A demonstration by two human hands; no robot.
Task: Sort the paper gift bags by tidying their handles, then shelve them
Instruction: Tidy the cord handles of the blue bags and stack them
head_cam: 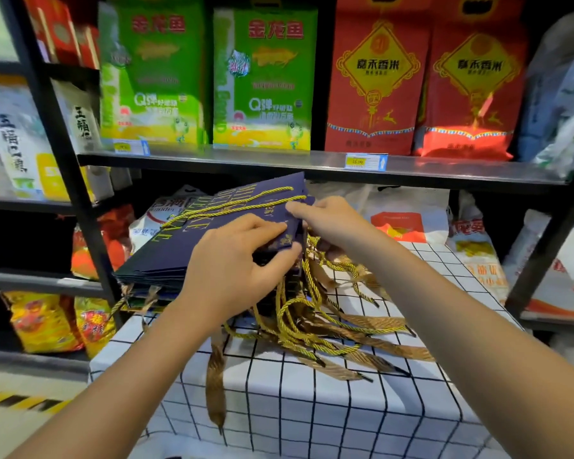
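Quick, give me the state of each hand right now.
Left hand: grips the edge of the stack of navy gift bags.
Right hand: fingers pinch the top bag's edge by its gold cord handle.

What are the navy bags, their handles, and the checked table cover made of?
Navy bags: matte paper or card, going by the flat, crisp stacked edges and gold print. Handles: twisted gold cord, plus flat bronze ribbon. Table cover: likely cloth or vinyl; it drapes smoothly.

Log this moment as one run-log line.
stage: tidying handles | left hand: grips bags | right hand: pinches top bag's edge | cords: loose on table | shelved: not yet
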